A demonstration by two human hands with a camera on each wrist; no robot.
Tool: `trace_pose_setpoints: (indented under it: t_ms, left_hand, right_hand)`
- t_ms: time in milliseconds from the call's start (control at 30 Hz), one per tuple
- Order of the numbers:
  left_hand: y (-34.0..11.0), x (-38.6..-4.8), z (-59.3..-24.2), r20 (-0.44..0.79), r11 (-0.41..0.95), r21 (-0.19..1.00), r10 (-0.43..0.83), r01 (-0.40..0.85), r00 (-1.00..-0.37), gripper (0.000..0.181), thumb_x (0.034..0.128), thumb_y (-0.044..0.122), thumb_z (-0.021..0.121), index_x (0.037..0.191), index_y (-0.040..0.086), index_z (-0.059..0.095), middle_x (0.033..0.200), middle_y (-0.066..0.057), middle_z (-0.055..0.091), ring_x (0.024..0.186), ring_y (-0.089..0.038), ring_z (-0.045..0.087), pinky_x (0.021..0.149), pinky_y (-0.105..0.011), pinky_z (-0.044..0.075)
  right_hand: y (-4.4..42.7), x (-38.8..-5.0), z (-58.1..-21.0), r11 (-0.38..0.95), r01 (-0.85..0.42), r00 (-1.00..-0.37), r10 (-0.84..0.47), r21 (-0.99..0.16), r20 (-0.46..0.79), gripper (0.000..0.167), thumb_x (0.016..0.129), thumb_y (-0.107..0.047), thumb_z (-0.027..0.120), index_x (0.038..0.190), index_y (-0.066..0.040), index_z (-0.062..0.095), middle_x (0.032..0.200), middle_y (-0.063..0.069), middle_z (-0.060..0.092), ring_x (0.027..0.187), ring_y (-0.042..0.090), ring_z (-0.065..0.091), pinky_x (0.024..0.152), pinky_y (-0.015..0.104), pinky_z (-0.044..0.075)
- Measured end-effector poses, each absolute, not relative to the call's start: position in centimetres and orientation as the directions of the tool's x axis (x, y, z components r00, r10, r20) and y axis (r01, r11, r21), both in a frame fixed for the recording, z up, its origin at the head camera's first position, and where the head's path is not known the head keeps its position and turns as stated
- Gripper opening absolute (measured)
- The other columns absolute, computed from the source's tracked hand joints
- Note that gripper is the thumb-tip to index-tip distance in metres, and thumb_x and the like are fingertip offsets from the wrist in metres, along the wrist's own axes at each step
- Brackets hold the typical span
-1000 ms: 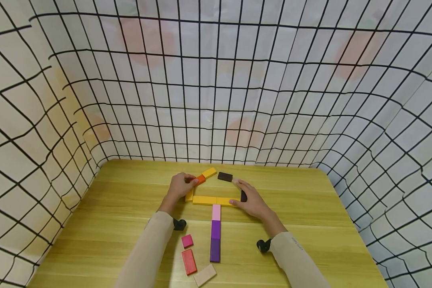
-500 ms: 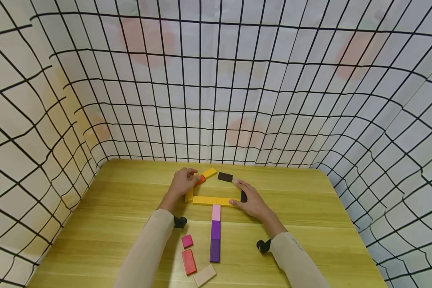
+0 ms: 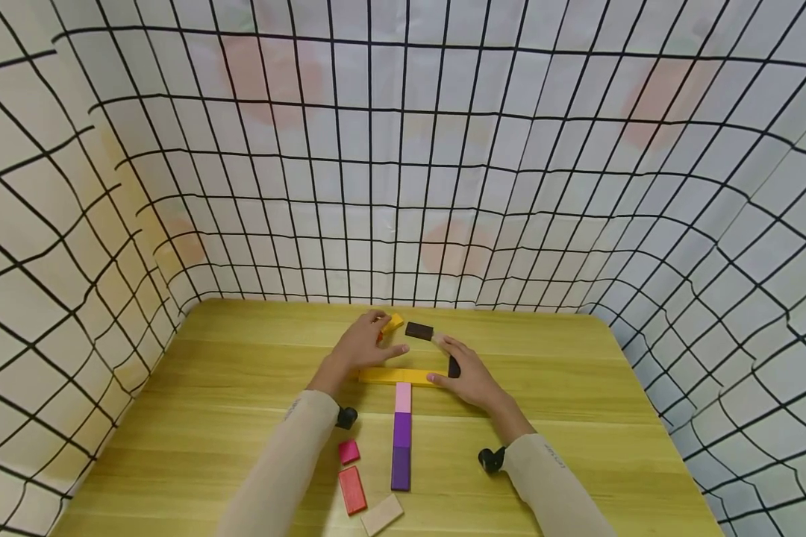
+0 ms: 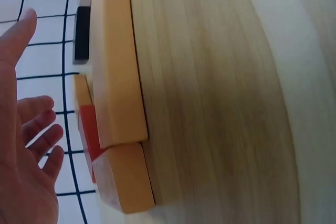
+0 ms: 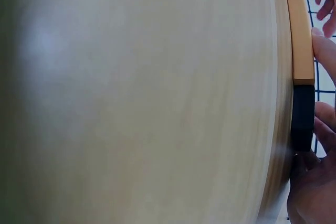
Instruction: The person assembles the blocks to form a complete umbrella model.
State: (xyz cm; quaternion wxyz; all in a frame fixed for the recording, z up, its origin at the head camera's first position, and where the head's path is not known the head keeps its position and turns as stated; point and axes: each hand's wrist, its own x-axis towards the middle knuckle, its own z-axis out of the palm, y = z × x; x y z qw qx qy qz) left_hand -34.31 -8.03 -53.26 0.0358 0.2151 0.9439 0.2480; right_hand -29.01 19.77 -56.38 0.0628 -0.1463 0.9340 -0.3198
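Note:
My left hand (image 3: 363, 344) hovers over the left part of a block outline, fingers spread and thumb pointing right. It partly hides an orange block and a yellow block (image 3: 395, 322). The left wrist view shows that hand (image 4: 23, 135) apart from the orange-red block (image 4: 90, 129) and the yellow blocks (image 4: 122, 66). My right hand (image 3: 470, 377) rests at the right side, its thumb on the yellow row (image 3: 403, 375) and a fingertip at a pale block. Its fingers lie behind a black block (image 5: 302, 119) in the right wrist view. A dark brown block (image 3: 419, 330) lies between the hands.
A pink block (image 3: 403, 397) and two purple blocks (image 3: 401, 447) run down from the yellow row. Loose nearer me are a magenta block (image 3: 349, 451), a red block (image 3: 352, 490) and a beige block (image 3: 382, 514). Black-gridded netting (image 3: 403, 186) surrounds the wooden table (image 3: 544, 477).
My left hand has left the orange block's side and moved right over the outline, spreading its thumb. The right hand stays in place.

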Motion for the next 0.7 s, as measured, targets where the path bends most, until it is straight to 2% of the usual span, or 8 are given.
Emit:
trace_pose_setpoints:
  t_ms: [167, 333, 700]
  left_hand:
    - [-7.36, -34.2, -53.61, -0.007, 0.82, 0.429, 0.422, 0.378, -0.907, 0.092, 0.0946, 0.074, 0.049, 0.159, 0.009, 0.04, 0.165, -0.012, 0.035, 0.148, -0.038, 0.04, 0.121, -0.056, 0.036]
    - [-7.23, -34.03, -53.88, -0.028, 0.842, 0.393, 0.413, 0.37, -0.91, 0.092, 0.0954, 0.076, 0.045, 0.157, 0.007, 0.043, 0.164, -0.012, 0.037, 0.151, -0.037, 0.036, 0.124, -0.055, 0.032]
    - [-7.56, -33.59, -54.01, -0.031, 0.832, 0.412, 0.42, 0.371, -0.907, 0.088, 0.0964, 0.075, 0.043, 0.157, 0.011, 0.044, 0.165, -0.008, 0.037, 0.153, -0.033, 0.035, 0.125, -0.053, 0.031]
  right_hand:
    - [19.72, -28.92, -56.23, 0.753, -0.229, -0.95, -0.311, -0.617, -0.027, 0.09, 0.091, -0.059, 0.071, 0.163, -0.02, 0.034, 0.171, 0.005, 0.025, 0.157, 0.039, 0.023, 0.123, 0.067, 0.024]
    - [19.62, -28.91, -56.24, 0.754, -0.226, -0.95, -0.309, -0.617, -0.03, 0.091, 0.09, -0.06, 0.071, 0.163, -0.021, 0.033, 0.172, 0.004, 0.024, 0.157, 0.039, 0.022, 0.123, 0.067, 0.024]
    - [19.67, -28.91, -56.5, 0.751, -0.227, -0.952, -0.306, -0.62, -0.022, 0.089, 0.091, -0.058, 0.071, 0.163, -0.022, 0.034, 0.172, 0.005, 0.024, 0.157, 0.04, 0.024, 0.122, 0.068, 0.024]
